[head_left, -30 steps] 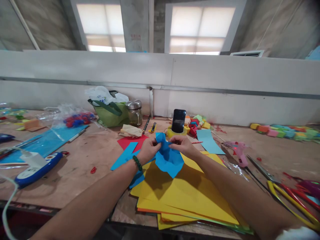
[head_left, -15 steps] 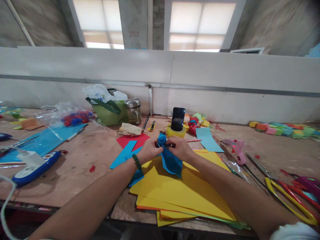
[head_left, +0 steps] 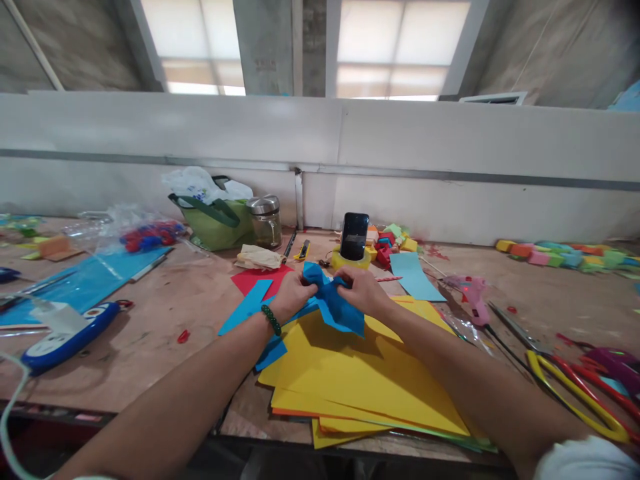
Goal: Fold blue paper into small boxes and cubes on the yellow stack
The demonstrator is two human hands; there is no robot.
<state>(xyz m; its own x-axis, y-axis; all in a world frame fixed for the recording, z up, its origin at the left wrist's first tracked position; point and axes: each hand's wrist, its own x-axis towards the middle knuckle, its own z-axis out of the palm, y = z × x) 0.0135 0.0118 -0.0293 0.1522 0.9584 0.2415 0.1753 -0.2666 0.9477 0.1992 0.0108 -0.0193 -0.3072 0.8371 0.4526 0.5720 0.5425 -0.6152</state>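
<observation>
A creased piece of blue paper point(head_left: 333, 303) is stretched between my two hands, above a stack of yellow paper point(head_left: 370, 373). My left hand point(head_left: 293, 293), with a green bead bracelet at the wrist, pinches its left side. On the opposite side, my right hand point(head_left: 364, 291) grips it between thumb and fingers. Flat blue paper strips point(head_left: 247, 307) and red paper point(head_left: 250, 283) lie on the table just left of my left hand. Behind my hands a phone point(head_left: 355, 237) leans upright on a yellow tape roll point(head_left: 345, 262).
To the right lie a pink glue gun point(head_left: 475, 293) and large scissors with yellow handles point(head_left: 570, 400). Coloured paper cubes point(head_left: 565, 257) line the back. A green bag point(head_left: 215, 223) and glass jar point(head_left: 267, 223) stand behind left. A power strip point(head_left: 70, 337) sits at left.
The blue paper, bunched and twisted between my fingers before, is now spread wider. My hands have moved slightly apart, and its lower edge has risen.
</observation>
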